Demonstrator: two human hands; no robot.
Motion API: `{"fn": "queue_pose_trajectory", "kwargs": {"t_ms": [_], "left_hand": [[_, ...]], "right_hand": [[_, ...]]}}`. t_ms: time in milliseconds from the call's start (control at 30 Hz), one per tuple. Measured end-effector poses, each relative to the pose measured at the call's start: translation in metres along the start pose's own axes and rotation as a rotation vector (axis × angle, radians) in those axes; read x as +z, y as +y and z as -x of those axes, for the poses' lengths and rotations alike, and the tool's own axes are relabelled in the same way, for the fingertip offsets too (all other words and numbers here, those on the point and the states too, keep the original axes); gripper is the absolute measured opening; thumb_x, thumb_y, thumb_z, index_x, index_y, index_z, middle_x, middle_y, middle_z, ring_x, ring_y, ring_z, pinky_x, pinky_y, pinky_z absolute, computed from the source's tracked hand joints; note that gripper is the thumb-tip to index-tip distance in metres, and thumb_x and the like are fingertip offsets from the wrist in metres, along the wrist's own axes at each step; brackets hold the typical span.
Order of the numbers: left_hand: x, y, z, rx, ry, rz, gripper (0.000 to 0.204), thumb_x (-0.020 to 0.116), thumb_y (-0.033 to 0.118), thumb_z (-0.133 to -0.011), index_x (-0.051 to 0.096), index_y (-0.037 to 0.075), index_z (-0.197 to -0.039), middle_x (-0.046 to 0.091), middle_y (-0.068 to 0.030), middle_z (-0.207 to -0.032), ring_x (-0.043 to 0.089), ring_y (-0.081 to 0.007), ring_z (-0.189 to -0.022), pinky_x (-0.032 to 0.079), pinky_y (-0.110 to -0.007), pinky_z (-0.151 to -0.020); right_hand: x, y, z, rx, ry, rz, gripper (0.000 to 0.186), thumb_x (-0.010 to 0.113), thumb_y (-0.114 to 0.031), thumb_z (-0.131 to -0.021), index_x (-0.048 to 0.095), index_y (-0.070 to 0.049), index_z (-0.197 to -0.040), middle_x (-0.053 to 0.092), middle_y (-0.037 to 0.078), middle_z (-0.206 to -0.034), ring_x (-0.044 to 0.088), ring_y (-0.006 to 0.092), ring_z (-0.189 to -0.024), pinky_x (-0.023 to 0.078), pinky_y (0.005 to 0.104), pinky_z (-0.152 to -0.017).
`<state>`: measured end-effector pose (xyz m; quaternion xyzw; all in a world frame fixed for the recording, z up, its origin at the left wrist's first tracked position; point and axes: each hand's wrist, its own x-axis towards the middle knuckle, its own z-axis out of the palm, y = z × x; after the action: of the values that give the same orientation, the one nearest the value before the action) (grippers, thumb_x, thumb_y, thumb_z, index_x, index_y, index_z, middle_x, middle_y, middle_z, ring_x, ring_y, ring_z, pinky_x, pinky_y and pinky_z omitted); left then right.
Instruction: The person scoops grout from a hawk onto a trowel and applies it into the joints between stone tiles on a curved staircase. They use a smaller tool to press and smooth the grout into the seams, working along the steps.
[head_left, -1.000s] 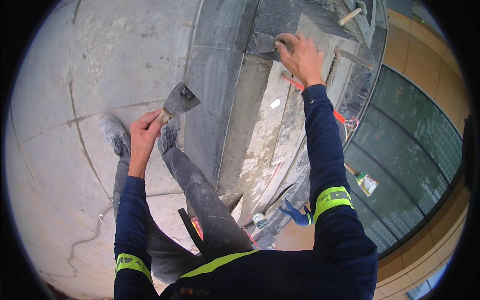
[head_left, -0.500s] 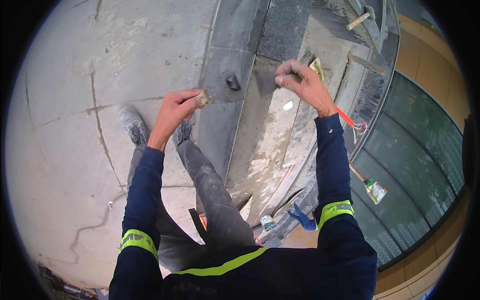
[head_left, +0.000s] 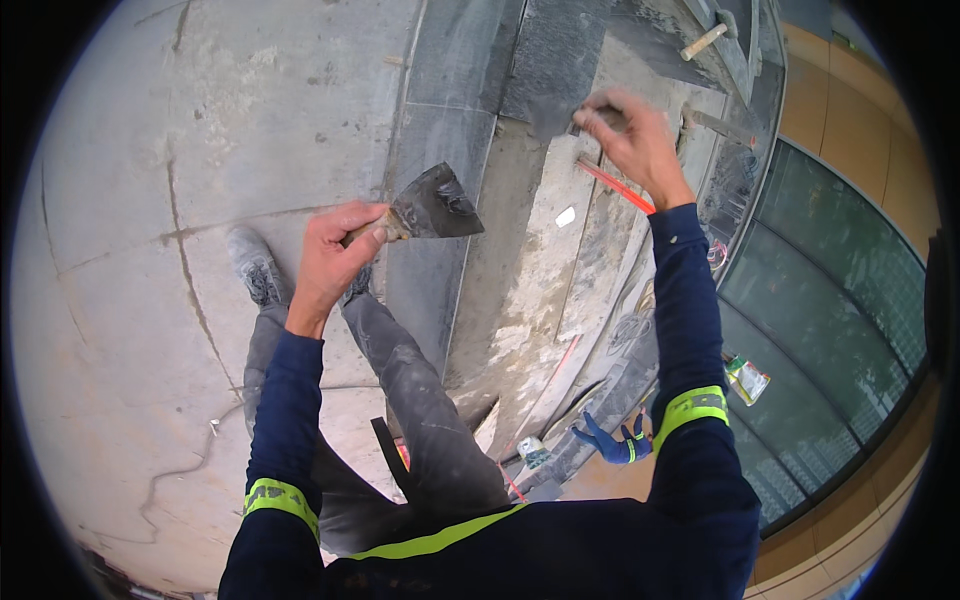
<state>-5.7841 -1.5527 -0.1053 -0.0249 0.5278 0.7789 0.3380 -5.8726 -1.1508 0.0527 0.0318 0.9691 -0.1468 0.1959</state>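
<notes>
My left hand [head_left: 335,250] is closed around the short handle of a putty knife [head_left: 437,208]. Its wide blade points right over the dark stone strip and carries a wet, dark smear. Farther to the right, my right hand [head_left: 635,140] is raised and partly blurred, its thumb and fingers pinched together. In them is a thin, flat grey scraper blade [head_left: 556,113], which blends with the dark slab [head_left: 558,60] behind it. Any handle on it is hidden by my fingers. The two tools are apart.
An orange tube [head_left: 620,186] lies below my right wrist. A hammer [head_left: 704,42] rests at the far right. A packet [head_left: 746,380] and a small tub [head_left: 533,452] stand nearer. Another person in blue [head_left: 610,442] is beyond my right arm. Glass panels [head_left: 820,300] line the right.
My right hand has moved up and right with the grey scraper blade, away from the putty knife. The putty knife has turned and dropped slightly, showing its smeared face more clearly.
</notes>
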Motion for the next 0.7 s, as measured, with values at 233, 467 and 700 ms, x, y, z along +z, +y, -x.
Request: {"fn": "queue_pose_trajectory", "kwargs": {"t_ms": [233, 467, 700], "left_hand": [[0.015, -0.049, 0.018, -0.198, 0.033, -0.124, 0.03, 0.076, 0.004, -0.094, 0.083, -0.006, -0.121, 0.075, -0.0049, -0.094, 0.061, -0.0076, -0.083, 0.048, -0.027, -0.073], [0.011, -0.057, 0.009, -0.134, 0.034, -0.188, 0.03, 0.077, 0.005, -0.094, 0.083, -0.006, -0.121, 0.076, -0.0055, -0.093, 0.064, -0.0092, -0.085, 0.051, -0.028, -0.077], [0.006, -0.058, 0.005, -0.191, 0.041, -0.156, 0.026, 0.074, 0.007, -0.101, 0.083, -0.005, -0.123, 0.075, -0.0012, -0.097, 0.057, -0.0046, -0.077, 0.044, -0.025, -0.066]], "right_hand": [[0.054, 0.025, -0.038, -0.135, 0.334, 0.371, 0.021, 0.082, -0.04, -0.097, 0.08, -0.021, -0.105, 0.076, -0.004, -0.099, 0.072, 0.0227, -0.105, 0.041, 0.0519, -0.098], [0.054, 0.031, -0.048, -0.183, 0.251, 0.464, 0.023, 0.082, -0.042, -0.098, 0.08, -0.022, -0.108, 0.079, -0.004, -0.105, 0.072, 0.0218, -0.107, 0.04, 0.0462, -0.098], [0.054, 0.036, -0.056, -0.2, 0.247, 0.48, 0.022, 0.082, -0.042, -0.098, 0.08, -0.023, -0.109, 0.079, -0.005, -0.106, 0.072, 0.0216, -0.105, 0.04, 0.0473, -0.096]]}}
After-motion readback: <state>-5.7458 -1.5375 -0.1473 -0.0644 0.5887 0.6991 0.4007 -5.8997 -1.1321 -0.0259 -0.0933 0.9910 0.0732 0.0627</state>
